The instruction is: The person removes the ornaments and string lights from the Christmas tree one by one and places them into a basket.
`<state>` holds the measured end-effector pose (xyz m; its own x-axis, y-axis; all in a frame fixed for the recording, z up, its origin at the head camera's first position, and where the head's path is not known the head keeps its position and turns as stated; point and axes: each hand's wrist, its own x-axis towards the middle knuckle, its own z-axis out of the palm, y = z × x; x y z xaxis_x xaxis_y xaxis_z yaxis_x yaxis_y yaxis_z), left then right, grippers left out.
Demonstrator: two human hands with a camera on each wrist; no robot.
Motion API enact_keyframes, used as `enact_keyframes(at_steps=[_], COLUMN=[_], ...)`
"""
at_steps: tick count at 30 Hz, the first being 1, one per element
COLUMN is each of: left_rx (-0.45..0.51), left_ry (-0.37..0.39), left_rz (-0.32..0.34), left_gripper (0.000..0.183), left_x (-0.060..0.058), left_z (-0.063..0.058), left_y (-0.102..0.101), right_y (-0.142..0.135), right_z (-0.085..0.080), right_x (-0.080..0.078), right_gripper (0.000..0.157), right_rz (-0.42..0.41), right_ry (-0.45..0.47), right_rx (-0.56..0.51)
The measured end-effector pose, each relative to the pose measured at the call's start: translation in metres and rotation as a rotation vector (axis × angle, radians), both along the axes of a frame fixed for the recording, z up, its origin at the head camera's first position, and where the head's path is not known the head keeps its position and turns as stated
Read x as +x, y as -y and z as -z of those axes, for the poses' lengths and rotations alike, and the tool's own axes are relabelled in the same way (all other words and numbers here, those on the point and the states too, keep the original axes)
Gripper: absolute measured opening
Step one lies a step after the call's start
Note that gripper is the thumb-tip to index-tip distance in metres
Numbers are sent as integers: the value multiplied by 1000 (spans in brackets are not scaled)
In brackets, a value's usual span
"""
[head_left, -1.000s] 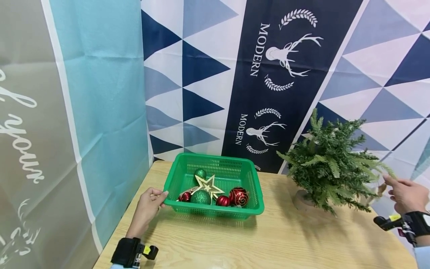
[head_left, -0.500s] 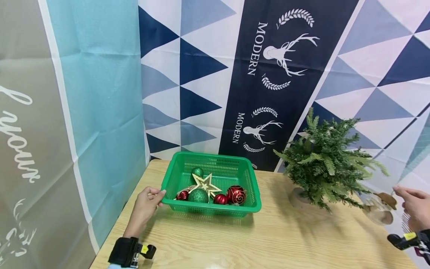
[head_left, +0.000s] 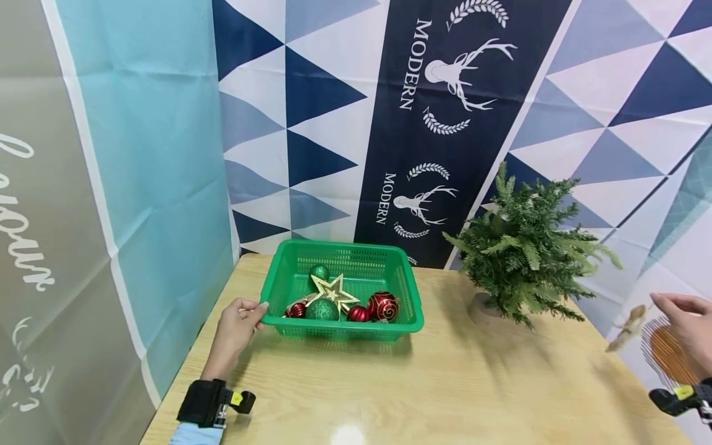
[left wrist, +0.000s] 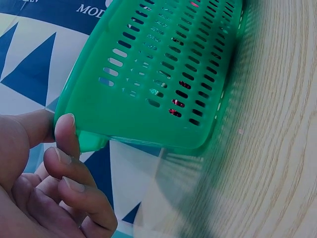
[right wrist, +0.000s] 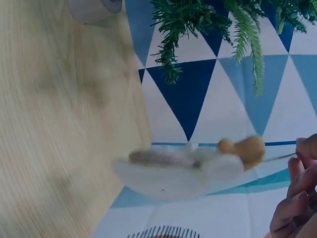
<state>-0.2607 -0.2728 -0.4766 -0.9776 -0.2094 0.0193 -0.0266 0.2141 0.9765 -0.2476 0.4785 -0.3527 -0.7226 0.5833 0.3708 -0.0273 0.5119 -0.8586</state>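
My left hand (head_left: pixel 236 330) pinches the front left corner of a green plastic basket (head_left: pixel 345 332) between thumb and fingers. Inside the basket lie a gold star (head_left: pixel 332 290), glittery green balls (head_left: pixel 321 310) and red balls (head_left: pixel 383 307). At the far right, my right hand (head_left: pixel 690 324) pinches the thin string of a hanging ornament (right wrist: pixel 183 173), with a white body and a brown top. In the head view this ornament (head_left: pixel 628 329) is blurred and dangles near the table's right edge, apart from the small artificial Christmas tree (head_left: pixel 517 253).
The tree stands on a pale round base (head_left: pixel 485 307) at the back right of the wooden table (head_left: pixel 434 383). Patterned cloth (head_left: pixel 328 123) hangs behind the table and on its left. The table's right edge runs below the ornament.
My right hand has drawn away from the tree's branches to the right, with the ornament swinging on its string. The left hand stays at the basket's corner. The head view has shifted slightly.
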Motion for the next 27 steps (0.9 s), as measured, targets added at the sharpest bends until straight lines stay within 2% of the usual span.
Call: enact_keyframes(at_steps=[7,9,13,14,17,19,27], left_rx=[-10,-8,-3,-1,1,1,0], left_ry=[3,4,-5,-4,-2,-3,-9], left_rz=[-6,-2,2,3,7,11,19], left_gripper=[35,34,35,35,36,36,38], left_x=[1,2,3,3,4,4,3], left_z=[-1,-1,-2,-1,-1,0,-1], left_y=[0,0,-1,0,0,0,1], right_y=[5,8,16,19,25,27,32], right_z=[-12,-15,-21,-22,-25,-28,-32], right_x=[9,12,16,16,16,16,20], right_gripper=[36,36,9,7,19,18,12], right_rz=[-65,-69,-60,-57,-54,-55,-91], right_ry=[-21,-32,-64,-69,-82,-101,-261], right_rx=[169,273,539,603,739,771,754])
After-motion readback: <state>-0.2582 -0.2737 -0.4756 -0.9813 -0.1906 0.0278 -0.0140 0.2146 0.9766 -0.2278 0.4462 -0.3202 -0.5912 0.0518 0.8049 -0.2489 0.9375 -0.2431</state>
